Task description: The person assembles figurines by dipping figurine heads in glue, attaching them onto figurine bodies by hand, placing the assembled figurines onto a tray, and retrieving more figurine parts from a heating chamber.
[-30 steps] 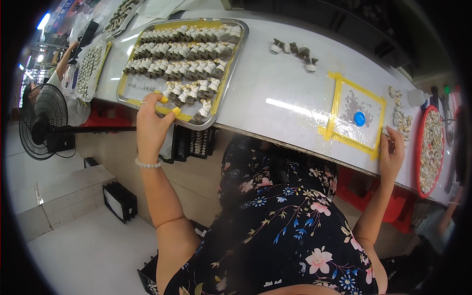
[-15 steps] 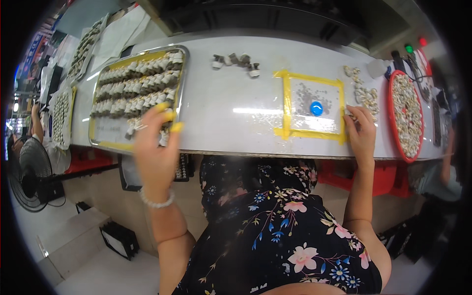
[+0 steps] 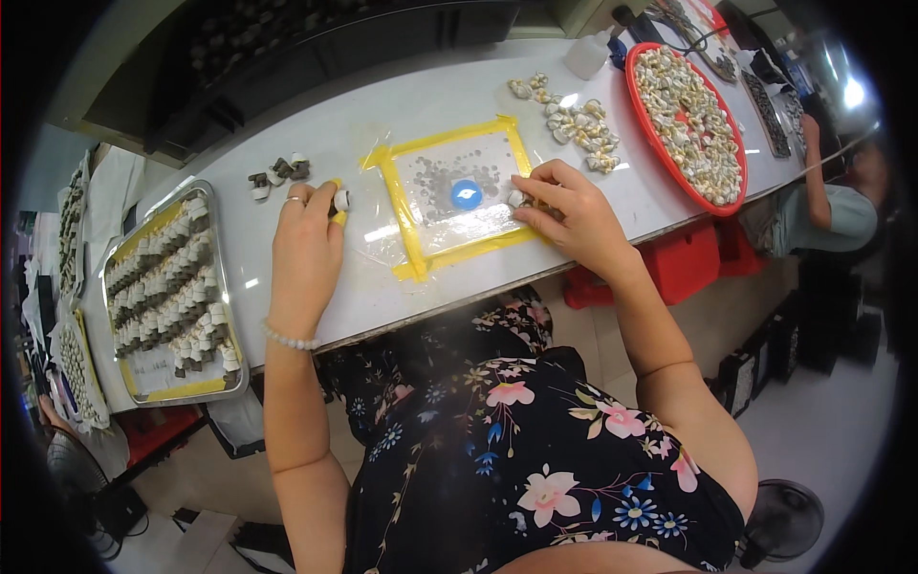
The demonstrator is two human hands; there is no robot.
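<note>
My left hand (image 3: pixel 311 234), with yellow coverings on its fingertips, pinches a small white-and-dark piece (image 3: pixel 341 200) just left of a yellow-taped square (image 3: pixel 415 251). At the square's right edge, my right hand (image 3: pixel 574 215) is closed on a small white piece (image 3: pixel 517 198), partly hidden by the fingers. Inside the tape lie many grey spots and a round blue disc (image 3: pixel 466 195). Several white-and-dark pieces (image 3: pixel 279 172) stand beyond my left hand. Farther left, a metal tray (image 3: pixel 228 316) holds rows of similar pieces.
Loose white-and-yellowish pieces (image 3: pixel 579 124) lie beyond my right hand. A red oval basket (image 3: pixel 639 113) full of them stands to their right, near a whitish bottle (image 3: pixel 587 55). Red stools (image 3: pixel 681 263) stand under the table. Another person (image 3: pixel 830 206) sits at far right.
The view has swung right. My left hand has left the tray and come beside the taped square with a white-and-dark piece. My right hand has shifted inward to the square's edge with a white piece.
</note>
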